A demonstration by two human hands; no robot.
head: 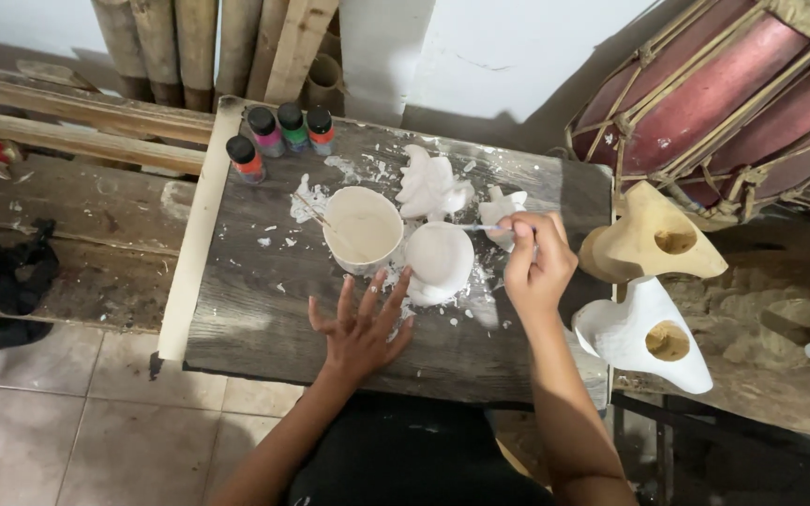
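Near the middle of the frame, the right hand [536, 267] is curled shut around a thin brush [475, 227], pinching it near its back end. The brush lies almost level, its long axis running left to right, with the tip pointing left over the top edge of a white carved piece [438, 260]; whether the bristles touch the piece is hard to tell at this size. The piece is a rounded, domed form lying on a dark wooden board [264, 300], just right of a white bowl [362, 228] that holds pale paint and a thin stick leaning out to the upper left. The left hand [360, 328] lies flat on the board with its fingers spread wide, holding nothing, its fingertips reaching up to the lower left edge of the piece and the foot of the bowl. Above the piece lie two more white carvings [431, 186], amid smears of white paint. Four small paint bottles [278, 136] with dark caps stand at the board's upper left corner. At the right of the frame sit a bare wooden mask [649, 245] and, below it, a white mask [644, 335].
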